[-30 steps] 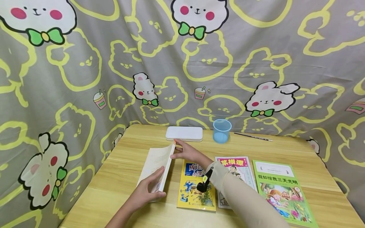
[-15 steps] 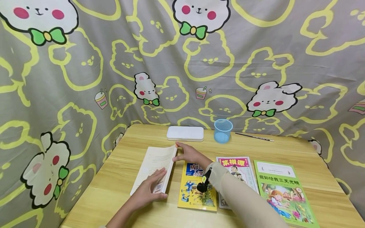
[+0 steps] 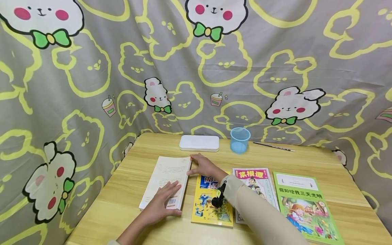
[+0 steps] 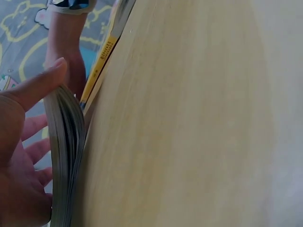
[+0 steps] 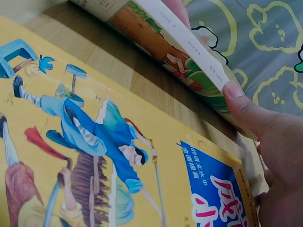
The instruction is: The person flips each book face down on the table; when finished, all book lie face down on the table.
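A cream book [image 3: 168, 170] with a barcode on its upper face lies at the left of the table, its spine side slightly raised. My left hand [image 3: 160, 206] rests on its near part with fingers spread straight across the cover. The left thumb touches the bottom edge by the spine; in the left wrist view the page edges [image 4: 68, 151] bulge. At the far spine corner my right hand [image 3: 204, 167] holds the book, thumb on the white spine [image 5: 189, 42]. A colourful cover shows underneath in the right wrist view. Below the right wrist lies a yellow book [image 3: 211, 212].
Right of the yellow book lie a pink-and-white book [image 3: 254, 180], partly covered by the right sleeve, and a green-bordered book [image 3: 306, 207]. At the back stand a white case [image 3: 199, 142] and a blue cup [image 3: 240, 141], with a thin pencil [image 3: 274, 147] beside them.
The cream book has tipped down leftward from a steep tilt to nearly flat. My left fingers have come to lie across its cover, while the right hand has stayed at the spine corner.
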Action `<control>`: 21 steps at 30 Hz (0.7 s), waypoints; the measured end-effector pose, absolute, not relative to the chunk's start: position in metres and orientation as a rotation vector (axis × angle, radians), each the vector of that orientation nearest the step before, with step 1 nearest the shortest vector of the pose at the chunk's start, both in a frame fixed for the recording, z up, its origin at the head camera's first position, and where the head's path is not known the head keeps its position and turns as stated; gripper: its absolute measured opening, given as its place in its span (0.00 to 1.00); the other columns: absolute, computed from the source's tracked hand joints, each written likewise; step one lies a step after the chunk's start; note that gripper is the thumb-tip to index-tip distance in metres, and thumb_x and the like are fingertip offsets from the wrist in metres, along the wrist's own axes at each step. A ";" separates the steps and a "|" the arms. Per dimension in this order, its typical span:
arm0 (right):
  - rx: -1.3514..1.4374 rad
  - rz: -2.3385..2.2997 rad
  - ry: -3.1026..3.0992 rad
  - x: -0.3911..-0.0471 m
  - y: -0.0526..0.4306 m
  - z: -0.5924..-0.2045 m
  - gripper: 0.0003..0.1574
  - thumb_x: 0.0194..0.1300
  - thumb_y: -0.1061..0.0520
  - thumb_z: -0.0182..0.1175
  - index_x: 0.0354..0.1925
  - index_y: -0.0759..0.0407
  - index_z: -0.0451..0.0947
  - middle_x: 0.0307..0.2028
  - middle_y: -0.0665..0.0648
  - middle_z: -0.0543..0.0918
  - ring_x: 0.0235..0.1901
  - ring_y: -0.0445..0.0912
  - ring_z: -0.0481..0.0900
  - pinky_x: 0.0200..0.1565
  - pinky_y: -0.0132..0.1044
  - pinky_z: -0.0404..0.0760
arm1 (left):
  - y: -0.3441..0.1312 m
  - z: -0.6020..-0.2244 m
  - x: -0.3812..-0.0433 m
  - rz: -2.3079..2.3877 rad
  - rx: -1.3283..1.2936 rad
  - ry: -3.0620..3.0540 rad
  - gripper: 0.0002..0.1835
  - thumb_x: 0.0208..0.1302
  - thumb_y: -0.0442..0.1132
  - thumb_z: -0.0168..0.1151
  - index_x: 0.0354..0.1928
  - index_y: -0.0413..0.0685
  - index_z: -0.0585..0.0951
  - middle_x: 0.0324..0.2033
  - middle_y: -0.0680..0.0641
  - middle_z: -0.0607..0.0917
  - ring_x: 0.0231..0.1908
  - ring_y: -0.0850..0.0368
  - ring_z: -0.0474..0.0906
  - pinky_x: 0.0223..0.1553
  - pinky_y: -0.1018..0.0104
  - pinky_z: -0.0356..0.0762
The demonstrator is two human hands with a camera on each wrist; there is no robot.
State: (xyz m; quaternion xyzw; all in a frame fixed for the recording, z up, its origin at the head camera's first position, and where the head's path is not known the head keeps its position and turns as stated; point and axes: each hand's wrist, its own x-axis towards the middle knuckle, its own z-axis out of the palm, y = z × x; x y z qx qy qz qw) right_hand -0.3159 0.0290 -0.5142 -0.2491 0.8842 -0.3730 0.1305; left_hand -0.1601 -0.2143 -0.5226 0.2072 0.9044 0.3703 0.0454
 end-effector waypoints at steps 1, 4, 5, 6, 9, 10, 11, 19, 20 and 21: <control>-0.725 -1.084 2.573 -0.316 0.029 -0.515 0.59 0.62 0.41 0.74 0.79 0.60 0.59 0.78 0.63 0.61 0.80 0.61 0.48 0.76 0.58 0.57 | -0.214 -0.523 -0.160 1.121 0.637 2.764 0.53 0.49 0.58 0.80 0.76 0.51 0.69 0.78 0.44 0.64 0.78 0.33 0.49 0.72 0.24 0.38; -0.729 -1.084 2.581 -0.317 0.029 -0.517 0.59 0.61 0.41 0.74 0.79 0.60 0.59 0.78 0.62 0.62 0.80 0.61 0.48 0.76 0.58 0.58 | -0.215 -0.524 -0.161 1.094 0.644 2.770 0.52 0.48 0.59 0.80 0.76 0.52 0.70 0.78 0.45 0.64 0.78 0.33 0.49 0.72 0.23 0.38; -0.732 -1.082 2.584 -0.316 0.029 -0.518 0.59 0.61 0.41 0.74 0.79 0.60 0.59 0.78 0.62 0.62 0.80 0.61 0.49 0.76 0.58 0.59 | -0.215 -0.524 -0.162 1.091 0.645 2.769 0.52 0.48 0.59 0.80 0.75 0.52 0.71 0.78 0.44 0.64 0.78 0.32 0.49 0.72 0.23 0.38; -0.732 -1.076 2.586 -0.316 0.029 -0.519 0.59 0.61 0.41 0.74 0.79 0.60 0.59 0.78 0.62 0.62 0.80 0.61 0.49 0.76 0.58 0.59 | -0.215 -0.524 -0.162 1.085 0.645 2.767 0.52 0.48 0.59 0.80 0.75 0.52 0.71 0.78 0.44 0.64 0.78 0.32 0.49 0.72 0.23 0.38; -0.733 -1.059 2.594 -0.316 0.030 -0.520 0.59 0.61 0.41 0.74 0.79 0.61 0.59 0.78 0.61 0.62 0.80 0.62 0.48 0.76 0.58 0.58 | -0.216 -0.524 -0.162 1.074 0.641 2.757 0.52 0.47 0.60 0.80 0.75 0.53 0.71 0.78 0.45 0.64 0.79 0.33 0.48 0.72 0.23 0.37; -0.731 -1.056 2.596 -0.316 0.030 -0.519 0.59 0.61 0.41 0.74 0.79 0.61 0.59 0.78 0.61 0.62 0.80 0.62 0.49 0.76 0.58 0.58 | -0.216 -0.523 -0.162 1.068 0.639 2.754 0.52 0.48 0.60 0.80 0.75 0.53 0.71 0.78 0.45 0.64 0.79 0.33 0.47 0.72 0.24 0.37; -0.729 -1.053 2.598 -0.315 0.030 -0.519 0.58 0.61 0.41 0.75 0.78 0.61 0.60 0.78 0.61 0.62 0.79 0.61 0.50 0.76 0.58 0.59 | -0.215 -0.523 -0.162 1.063 0.640 2.751 0.52 0.48 0.60 0.80 0.75 0.53 0.71 0.78 0.45 0.63 0.79 0.33 0.47 0.72 0.24 0.36; -0.714 -0.996 2.614 -0.314 0.032 -0.516 0.59 0.59 0.42 0.76 0.78 0.59 0.60 0.77 0.62 0.62 0.75 0.60 0.61 0.73 0.55 0.66 | -0.210 -0.520 -0.159 1.010 0.645 2.758 0.50 0.50 0.57 0.80 0.75 0.51 0.72 0.78 0.43 0.63 0.79 0.33 0.46 0.73 0.25 0.36; -0.711 -0.991 2.615 -0.314 0.032 -0.515 0.59 0.59 0.41 0.76 0.78 0.59 0.60 0.78 0.63 0.61 0.75 0.60 0.61 0.73 0.55 0.66 | -0.209 -0.520 -0.159 1.001 0.645 2.763 0.50 0.50 0.57 0.80 0.75 0.51 0.72 0.78 0.43 0.63 0.79 0.33 0.46 0.73 0.25 0.36; -0.708 -0.987 2.616 -0.314 0.032 -0.515 0.60 0.59 0.42 0.76 0.78 0.60 0.60 0.78 0.63 0.61 0.76 0.61 0.60 0.73 0.55 0.65 | -0.208 -0.520 -0.159 0.993 0.648 2.766 0.49 0.50 0.57 0.80 0.74 0.51 0.72 0.78 0.43 0.63 0.79 0.33 0.46 0.73 0.25 0.36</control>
